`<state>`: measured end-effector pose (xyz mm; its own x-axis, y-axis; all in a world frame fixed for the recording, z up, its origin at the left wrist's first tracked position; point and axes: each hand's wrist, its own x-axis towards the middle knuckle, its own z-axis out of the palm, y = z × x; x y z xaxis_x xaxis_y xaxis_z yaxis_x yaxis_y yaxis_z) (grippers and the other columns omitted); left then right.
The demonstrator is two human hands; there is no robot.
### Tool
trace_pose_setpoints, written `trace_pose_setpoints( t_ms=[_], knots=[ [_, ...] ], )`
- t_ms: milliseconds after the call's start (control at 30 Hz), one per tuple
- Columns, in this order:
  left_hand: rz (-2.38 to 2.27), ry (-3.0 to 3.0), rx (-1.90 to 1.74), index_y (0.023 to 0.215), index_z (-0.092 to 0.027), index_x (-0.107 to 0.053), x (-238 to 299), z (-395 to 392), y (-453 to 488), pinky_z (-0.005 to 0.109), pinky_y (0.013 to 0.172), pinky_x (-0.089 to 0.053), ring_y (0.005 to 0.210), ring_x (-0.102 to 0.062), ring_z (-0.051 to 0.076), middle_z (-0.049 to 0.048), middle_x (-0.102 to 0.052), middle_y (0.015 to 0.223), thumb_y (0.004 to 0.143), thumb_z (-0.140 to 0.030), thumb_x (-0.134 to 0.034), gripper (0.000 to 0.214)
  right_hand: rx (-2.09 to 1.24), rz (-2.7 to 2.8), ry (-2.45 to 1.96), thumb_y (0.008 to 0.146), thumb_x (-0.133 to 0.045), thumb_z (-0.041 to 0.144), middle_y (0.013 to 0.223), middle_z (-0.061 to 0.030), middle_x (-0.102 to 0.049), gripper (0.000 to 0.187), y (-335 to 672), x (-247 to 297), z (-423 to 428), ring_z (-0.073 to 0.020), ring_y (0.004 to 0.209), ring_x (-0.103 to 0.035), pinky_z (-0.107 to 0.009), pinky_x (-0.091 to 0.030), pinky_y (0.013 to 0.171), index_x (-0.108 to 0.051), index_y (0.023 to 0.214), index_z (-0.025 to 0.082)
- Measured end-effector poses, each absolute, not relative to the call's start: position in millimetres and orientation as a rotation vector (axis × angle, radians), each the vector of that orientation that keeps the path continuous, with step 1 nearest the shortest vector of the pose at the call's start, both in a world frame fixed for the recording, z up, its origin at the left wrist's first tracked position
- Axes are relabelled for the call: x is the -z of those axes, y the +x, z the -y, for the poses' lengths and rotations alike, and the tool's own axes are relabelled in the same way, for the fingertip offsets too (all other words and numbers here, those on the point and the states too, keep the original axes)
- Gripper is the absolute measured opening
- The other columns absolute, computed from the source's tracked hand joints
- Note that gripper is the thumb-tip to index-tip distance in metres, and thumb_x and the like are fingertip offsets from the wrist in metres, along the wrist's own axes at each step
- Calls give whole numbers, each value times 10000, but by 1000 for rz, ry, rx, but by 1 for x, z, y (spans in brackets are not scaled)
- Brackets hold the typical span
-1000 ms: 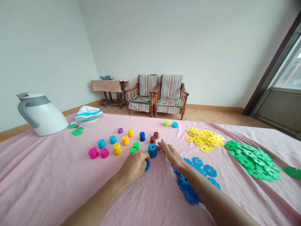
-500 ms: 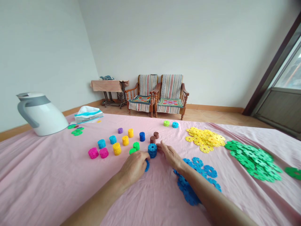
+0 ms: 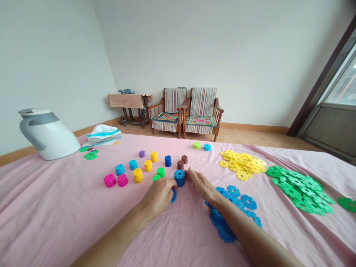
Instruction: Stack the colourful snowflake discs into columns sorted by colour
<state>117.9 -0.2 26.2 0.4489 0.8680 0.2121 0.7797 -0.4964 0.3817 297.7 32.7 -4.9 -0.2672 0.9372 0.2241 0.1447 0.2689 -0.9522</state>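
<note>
You have a bare left hand [image 3: 157, 197] and a bare right hand [image 3: 202, 185], both with slender, tapering fingers and softly creased knuckles. Your bare left forearm [image 3: 111, 237] and bare right forearm [image 3: 244, 230] are long and rounded, narrowing toward the wrists.

Nothing legible — print on the tissue packet [image 3: 105, 135] is too blurred.

1. We saw a white-and-grey jug [image 3: 47, 136] standing on a pink bedsheet [image 3: 55, 211] at left.
2. A tissue packet [image 3: 105, 135] sat near the jug.
3. Two striped wooden armchairs [image 3: 187, 113] stood side by side against the far wall.
4. A treadle sewing table [image 3: 129, 105] stood left of them.
5. A glazed balcony door [image 3: 330, 100] rose at right.
</note>
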Motion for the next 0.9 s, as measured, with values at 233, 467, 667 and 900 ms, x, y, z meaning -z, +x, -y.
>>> trace_pose_setpoints(
  t_ms=[233, 467, 667, 900],
  knots=[
    [-1421, 2493, -577, 801, -195, -650, -25, 0, 118, 271, 762, -444, 841, -618, 185, 33, -686, 835, 678, 9, -398, 347, -1101, 1613, -1062, 791, -338, 689, 893, -76, -698, 648, 298, 6, -34, -270, 945, -615, -394, -444, 882, -690, 899, 156],
    [-1437, 2505, -667, 850, -196, -638, -32, 7, 122, 307, 782, -432, 853, -591, 192, 38, -667, 857, 753, -27, -414, 297, -960, 1415, -1220, 795, -298, 703, 927, -174, -691, 723, 341, -4, -32, -258, 899, -643, -374, -482, 788, -640, 996, 98],
    [-1134, 2537, -709, 842, -195, -624, -35, 25, 144, 288, 788, -436, 850, -574, 174, 27, -644, 846, 806, -118, -509, 143, -602, 1342, -1439, 803, -284, 692, 676, -103, -676, 667, 400, -1, -7, -212, 637, -632, -310, -478, 585, -641, 841, 130],
    [-802, 2592, -469, 1002, -192, -618, -31, 43, 176, 280, 872, -417, 962, -546, 181, 36, -637, 982, 789, -182, -621, 213, -435, 1246, -1526, 823, -280, 653, 627, -79, -659, 620, 429, -1, 2, -201, 604, -615, -296, -460, 575, -634, 748, 150]
  ],
)
